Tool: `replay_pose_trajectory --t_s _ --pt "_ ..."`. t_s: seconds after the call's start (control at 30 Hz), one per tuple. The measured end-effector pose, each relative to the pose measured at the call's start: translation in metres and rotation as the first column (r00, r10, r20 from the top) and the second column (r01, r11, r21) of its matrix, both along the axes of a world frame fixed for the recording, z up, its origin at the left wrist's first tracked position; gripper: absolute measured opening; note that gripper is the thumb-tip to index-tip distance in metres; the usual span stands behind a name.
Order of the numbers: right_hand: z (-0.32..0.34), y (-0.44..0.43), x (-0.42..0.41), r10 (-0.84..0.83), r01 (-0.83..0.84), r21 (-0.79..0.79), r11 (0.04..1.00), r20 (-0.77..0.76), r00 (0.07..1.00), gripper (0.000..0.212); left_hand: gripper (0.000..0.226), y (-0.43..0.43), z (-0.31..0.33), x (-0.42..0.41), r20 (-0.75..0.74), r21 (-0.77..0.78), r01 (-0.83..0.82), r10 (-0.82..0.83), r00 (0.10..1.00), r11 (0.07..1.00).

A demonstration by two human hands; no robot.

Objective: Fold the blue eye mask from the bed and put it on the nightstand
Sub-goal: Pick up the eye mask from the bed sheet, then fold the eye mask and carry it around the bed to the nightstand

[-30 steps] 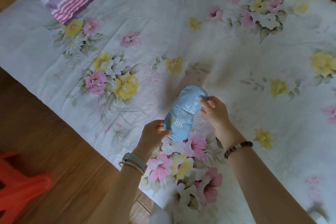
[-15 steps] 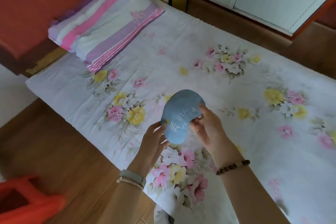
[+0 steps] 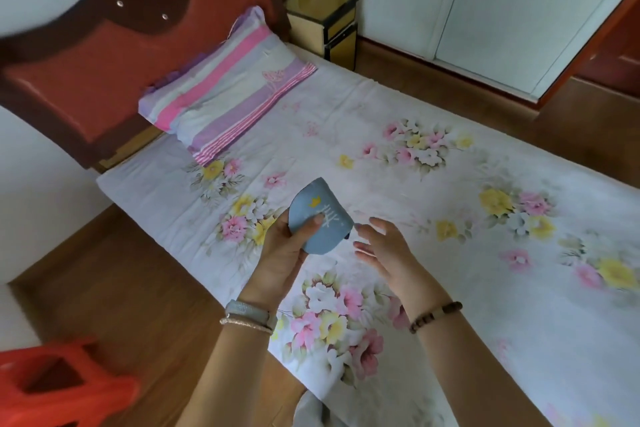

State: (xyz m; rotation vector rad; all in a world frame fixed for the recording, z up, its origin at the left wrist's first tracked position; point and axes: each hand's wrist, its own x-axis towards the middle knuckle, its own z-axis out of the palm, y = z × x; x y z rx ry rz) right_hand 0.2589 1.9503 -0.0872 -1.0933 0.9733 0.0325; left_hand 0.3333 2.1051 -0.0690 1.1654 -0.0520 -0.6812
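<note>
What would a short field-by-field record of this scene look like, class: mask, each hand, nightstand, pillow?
mask: blue mask, folded, held above the bed
left hand: left hand grips the mask, thumb on its printed face
right hand: right hand open, beside the mask, not holding it
nightstand: nightstand at the head of the bed, far side; nothing visible on top
pillow: striped pillow against the headboard
task stage: mask folded, not yet on the nightstand
</note>
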Motion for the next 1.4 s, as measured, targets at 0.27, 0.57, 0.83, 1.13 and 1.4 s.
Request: replay_pose_trajectory --t_s 0.27,0.57,0.83,1.13,1.4 --pt "0.039 0.01 -0.02 0.025 -0.057 0.18 0.982 0.18 0.983 0.045 0.042 0.0 0.026 -0.02 0.059 0.145 0.136 -0.146 0.988 0.98" --pt "0.038 0.019 -0.045 -0.01 -0.064 0.22 0.974 0.32 0.947 0.048 0.045 -0.002 0.024 -0.038 0.097 0.285 0.235 -0.272 0.957 0.929" --pt "0.027 0.022 -0.045 -0.143 0.159 -0.055 0.986 0.227 0.963 0.038 0.048 -0.013 0.016 -0.049 0.117 0.493 -0.04 -0.02 0.993 0.869" --pt "0.03 0.023 -0.051 -0.055 0.107 -0.208 0.972 0.244 0.968 0.033 0.02 -0.005 0.021 -0.053 -0.199 0.245 0.119 -0.071 0.977 0.962" --pt "0.051 0.021 -0.071 0.003 0.034 -0.132 0.991 0.267 0.964 0.02 0.031 0.007 0.034 -0.042 -0.082 0.227 0.121 -0.105 0.991 0.966"
